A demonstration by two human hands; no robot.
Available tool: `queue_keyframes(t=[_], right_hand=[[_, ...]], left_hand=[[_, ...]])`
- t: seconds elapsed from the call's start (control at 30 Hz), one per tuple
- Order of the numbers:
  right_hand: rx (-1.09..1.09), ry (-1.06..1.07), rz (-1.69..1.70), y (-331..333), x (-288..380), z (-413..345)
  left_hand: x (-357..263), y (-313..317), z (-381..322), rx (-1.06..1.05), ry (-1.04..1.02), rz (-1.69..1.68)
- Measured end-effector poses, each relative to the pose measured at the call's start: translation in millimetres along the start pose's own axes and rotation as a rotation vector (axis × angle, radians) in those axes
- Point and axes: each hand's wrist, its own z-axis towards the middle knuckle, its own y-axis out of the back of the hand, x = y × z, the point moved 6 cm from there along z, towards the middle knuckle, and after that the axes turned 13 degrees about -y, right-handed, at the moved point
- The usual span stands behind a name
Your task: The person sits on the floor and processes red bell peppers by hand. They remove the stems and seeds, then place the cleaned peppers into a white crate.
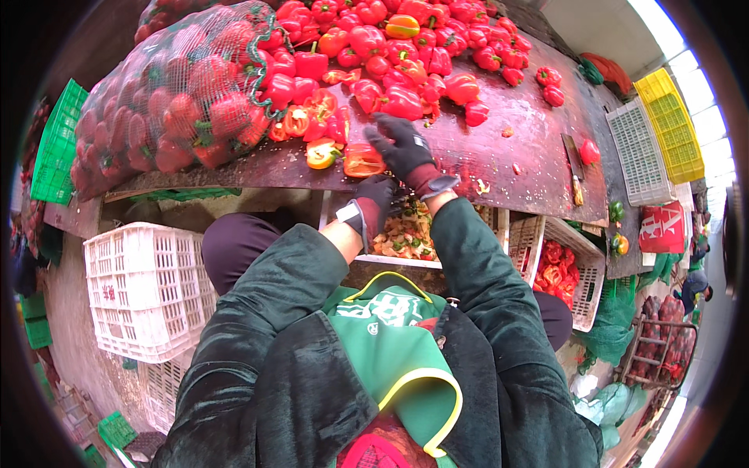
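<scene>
Both my hands wear black-and-maroon gloves at the front edge of the dark red table [526, 169]. Fingers apart, my right hand [404, 149] hovers just behind a halved red bell pepper [363, 159]; nothing shows in its grasp. My left hand [376, 202] is curled by the table edge, in front of that pepper half; whether it holds anything is hidden. Beside them lie an orange-yellow pepper piece [322, 153] and several cut red peppers [320, 108]. Beneath my hands, a white crate [404, 261] contains pepper cores and seeds [404, 234].
Whole red peppers [404, 52] are heaped at the back, beside a full mesh sack [169, 99]. A cleaver [573, 167] lies at right. A crate of red pepper pieces [591, 275] stands at lower right, a white plastic crate [146, 292] at left. Another person [696, 275] is far right.
</scene>
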Motion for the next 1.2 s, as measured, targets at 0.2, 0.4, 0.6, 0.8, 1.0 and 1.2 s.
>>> queue_keyframes(t=[0.2,0.4,0.6,0.8,1.0,1.2], right_hand=[[0.497,-0.226,0.023,-46.8,-0.5,6.6],[0.471,-0.319,0.422,-23.7,-44.1,-27.0],[0.241,0.070,0.226,9.9,-14.5,-79.2],[0.126,-0.077,0.530,32.0,-13.4,-123.5],[0.118,-0.735,1.433,24.6,-42.6,-129.3],[-0.024,-0.760,1.566,23.5,-63.9,-113.7]], left_hand=[[-9.4,15.2,-5.6,0.049,-0.081,0.049],[-17.6,-0.4,-26.8,0.019,0.186,-0.204],[-15.4,5.3,-38.4,-0.037,0.289,-0.356],[-2.4,5.0,-25.3,0.129,0.311,-0.526],[-17.1,-33.8,-43.1,0.411,-0.033,-0.240],[-30.2,-49.4,-50.9,0.451,-0.216,0.208]])
